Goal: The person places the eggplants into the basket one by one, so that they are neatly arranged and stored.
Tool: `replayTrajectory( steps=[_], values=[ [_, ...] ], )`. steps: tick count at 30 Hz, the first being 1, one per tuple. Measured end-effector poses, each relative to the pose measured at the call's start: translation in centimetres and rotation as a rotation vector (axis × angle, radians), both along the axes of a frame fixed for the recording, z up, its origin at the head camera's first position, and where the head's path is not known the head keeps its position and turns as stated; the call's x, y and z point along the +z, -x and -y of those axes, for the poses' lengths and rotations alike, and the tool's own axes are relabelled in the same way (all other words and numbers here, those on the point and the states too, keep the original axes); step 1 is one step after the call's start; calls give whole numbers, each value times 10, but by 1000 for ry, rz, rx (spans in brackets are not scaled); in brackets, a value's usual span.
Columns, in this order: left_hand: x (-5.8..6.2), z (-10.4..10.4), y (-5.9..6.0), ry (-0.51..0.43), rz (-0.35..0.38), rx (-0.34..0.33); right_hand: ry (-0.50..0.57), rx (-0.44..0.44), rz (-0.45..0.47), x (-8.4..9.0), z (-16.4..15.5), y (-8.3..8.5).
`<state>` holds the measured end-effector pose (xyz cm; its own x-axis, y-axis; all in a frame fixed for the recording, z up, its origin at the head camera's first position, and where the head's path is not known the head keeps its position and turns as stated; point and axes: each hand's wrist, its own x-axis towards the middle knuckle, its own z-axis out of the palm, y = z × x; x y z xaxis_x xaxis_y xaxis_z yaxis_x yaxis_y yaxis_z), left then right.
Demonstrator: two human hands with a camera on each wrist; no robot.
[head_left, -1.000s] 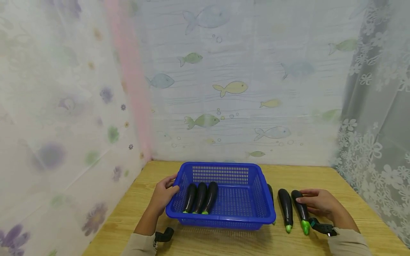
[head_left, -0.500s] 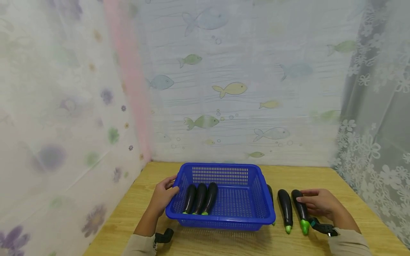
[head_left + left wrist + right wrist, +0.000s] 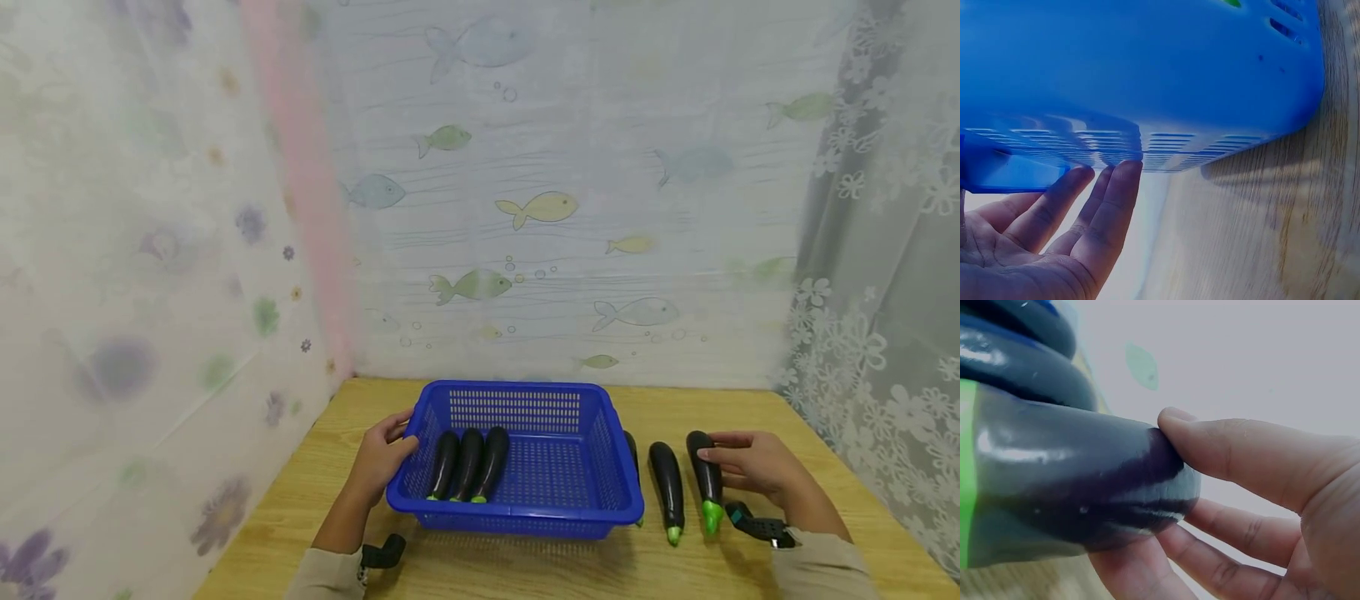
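Observation:
My right hand (image 3: 757,462) pinches a dark eggplant (image 3: 705,471) near its rounded end, thumb on one side and fingers on the other. In the right wrist view that eggplant (image 3: 1072,481) fills the left half, its green cap at the edge. On the left, my left hand (image 3: 384,458) holds the side rim of a blue plastic basket (image 3: 517,512), thumb at the rim. The left wrist view has its fingers (image 3: 1110,219) against the slotted outer wall. Three eggplants (image 3: 470,465) lie side by side in the basket's left part.
Another eggplant (image 3: 667,492) lies on the wooden table (image 3: 570,571) between the basket and my right hand. One more eggplant (image 3: 632,450) is partly hidden behind the basket's right wall. A fish-patterned curtain (image 3: 570,250) hangs behind the table.
My right hand has raised its eggplant slightly and shifted it away from the neighbouring one. My left hand and the basket have stayed in place.

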<state>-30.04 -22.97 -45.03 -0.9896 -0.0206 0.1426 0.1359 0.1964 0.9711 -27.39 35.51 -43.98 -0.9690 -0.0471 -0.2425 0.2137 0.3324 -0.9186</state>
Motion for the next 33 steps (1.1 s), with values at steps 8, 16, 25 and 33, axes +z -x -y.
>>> replayTrajectory(
  steps=[8, 16, 25, 33],
  values=[
    [-1, 1, 1, 0, -11, -2, -34, 0, -65, 11, 1, -2],
    [-3, 2, 2, -3, -1, -4, -59, -8, -109, 23, 8, -1],
    [1, 1, -3, 17, -6, -3, -48, -2, -133, 33, 20, 4],
    [-2, 1, -1, 1, -17, -7, -50, 17, -181, 38, 29, 5]
  ],
)
